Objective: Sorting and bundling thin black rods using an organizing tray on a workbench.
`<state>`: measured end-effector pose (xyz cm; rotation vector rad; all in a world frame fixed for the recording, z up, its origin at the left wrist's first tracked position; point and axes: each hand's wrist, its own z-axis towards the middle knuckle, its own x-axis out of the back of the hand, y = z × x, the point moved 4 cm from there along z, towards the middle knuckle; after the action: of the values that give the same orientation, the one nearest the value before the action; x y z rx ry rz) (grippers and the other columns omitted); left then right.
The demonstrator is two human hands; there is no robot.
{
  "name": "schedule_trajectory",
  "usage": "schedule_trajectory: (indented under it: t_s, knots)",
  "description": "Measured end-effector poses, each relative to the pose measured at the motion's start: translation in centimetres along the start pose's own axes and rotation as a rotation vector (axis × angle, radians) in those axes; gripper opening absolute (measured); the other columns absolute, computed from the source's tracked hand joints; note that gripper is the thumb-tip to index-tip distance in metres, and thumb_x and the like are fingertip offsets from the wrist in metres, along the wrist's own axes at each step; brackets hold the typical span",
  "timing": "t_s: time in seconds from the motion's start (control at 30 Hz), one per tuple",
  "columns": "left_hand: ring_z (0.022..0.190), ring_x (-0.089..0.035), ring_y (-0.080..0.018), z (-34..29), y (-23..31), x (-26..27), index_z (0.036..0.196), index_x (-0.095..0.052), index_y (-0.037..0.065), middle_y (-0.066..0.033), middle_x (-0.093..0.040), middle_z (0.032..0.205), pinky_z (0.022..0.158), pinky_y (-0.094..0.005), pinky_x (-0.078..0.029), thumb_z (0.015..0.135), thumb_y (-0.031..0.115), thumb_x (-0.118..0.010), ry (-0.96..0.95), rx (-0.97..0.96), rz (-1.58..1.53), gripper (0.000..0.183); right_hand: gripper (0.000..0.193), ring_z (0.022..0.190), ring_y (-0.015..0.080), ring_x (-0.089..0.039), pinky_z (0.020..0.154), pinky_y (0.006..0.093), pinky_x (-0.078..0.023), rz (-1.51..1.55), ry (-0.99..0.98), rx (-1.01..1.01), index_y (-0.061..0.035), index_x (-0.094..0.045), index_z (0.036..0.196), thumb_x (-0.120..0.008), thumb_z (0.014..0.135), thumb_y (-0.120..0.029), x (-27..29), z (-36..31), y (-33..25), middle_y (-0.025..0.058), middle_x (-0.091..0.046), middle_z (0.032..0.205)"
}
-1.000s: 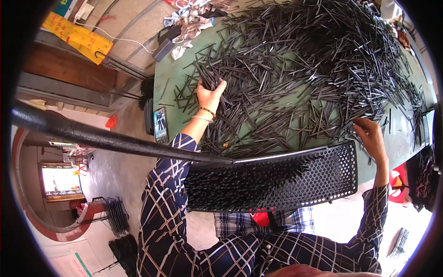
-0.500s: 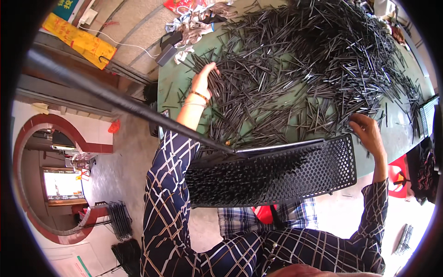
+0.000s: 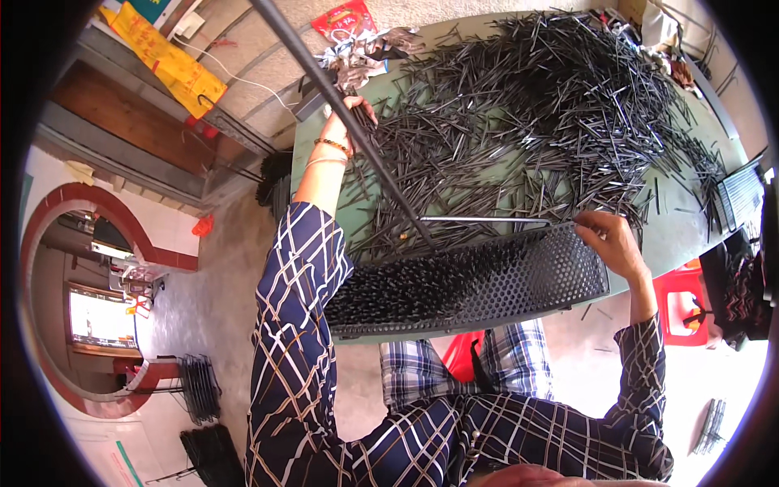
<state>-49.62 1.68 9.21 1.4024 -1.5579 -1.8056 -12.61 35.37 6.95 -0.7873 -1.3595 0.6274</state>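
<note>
A black perforated rack (image 3: 560, 280) lies across the table's near edge. Thin black sticks (image 3: 406, 280) stand in its holes over the left and middle, while the holes at the right end are bare. At the rack's upper right corner, my right hand (image 3: 618, 247) has thumb and forefinger closed; anything between them is too small to see. Further off on the left, my left hand (image 3: 334, 134) curls round a bunch of thin black sticks at the pile's edge, partly hidden behind a dark rod (image 3: 357, 134). A large heap of loose black sticks (image 3: 560, 105) spreads over the green table (image 3: 682, 219).
Crumpled gloves (image 3: 357, 61) and a red packet (image 3: 345, 20) lie at the far left. A blue-grey wire basket (image 3: 742, 195) sits at the right table edge. A red stool (image 3: 680, 304) stands beyond it. Dark racks (image 3: 199, 385) stand on the floor to the left.
My right hand has moved left, from beside the rack's end to over its upper corner. My left hand has shifted slightly away and left. The view has tilted, and the dark rod stands steeper.
</note>
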Motion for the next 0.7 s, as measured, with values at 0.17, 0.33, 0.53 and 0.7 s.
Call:
schedule_trajectory:
  t_s: [0.17,0.33,0.53,0.7]
  knots:
    - [0.062,-0.064,-0.0243,-7.9,4.9,-1.1,0.083,-0.060,0.002,-0.0091,-0.063,0.071,0.059,-0.0368,-0.054,0.086,0.022,-0.059,0.033,-0.029,0.088,0.020,0.024,0.073,0.0136,-0.062,0.068,0.0266,-0.050,0.071,0.004,-0.029,0.0045,-0.064,0.106,-0.064,0.085,-0.007,0.0,-2.9,-1.2,0.0101,-0.068,0.088]
    - [0.067,-0.062,-0.0187,-21.3,7.6,-4.3,0.097,-0.057,-0.002,-0.0073,-0.061,0.081,0.061,-0.0331,-0.054,0.086,0.020,-0.060,0.227,-0.022,0.137,0.025,0.024,0.080,0.0128,-0.063,0.071,0.0271,-0.050,0.102,-0.029,0.027,0.0045,-0.064,0.106,-0.064,0.085,-0.008,-2.2,-4.9,-5.4,0.0107,-0.068,0.092]
    - [0.066,-0.051,-0.0139,-32.3,-0.9,-13.0,0.107,-0.051,-0.001,-0.0066,-0.054,0.083,0.059,-0.0298,-0.046,0.075,0.012,-0.060,0.139,0.136,0.161,0.035,0.032,0.079,0.0116,-0.061,0.072,0.0247,-0.049,0.609,-0.096,0.086,0.0045,-0.061,0.113,-0.057,0.094,-0.021,-6.9,-5.2,-11.3,0.0079,-0.067,0.090]
    - [0.065,-0.056,-0.0152,-36.7,-9.6,-16.8,0.101,-0.055,-0.001,-0.0073,-0.058,0.079,0.059,-0.0297,-0.048,0.076,0.011,-0.066,-0.070,0.348,-0.080,0.030,0.049,0.077,0.0104,-0.057,0.067,0.0240,-0.046,0.759,-0.379,-0.031,0.0019,-0.066,0.105,-0.053,0.094,-0.044,-12.8,-3.1,-13.8,0.0058,-0.066,0.088]
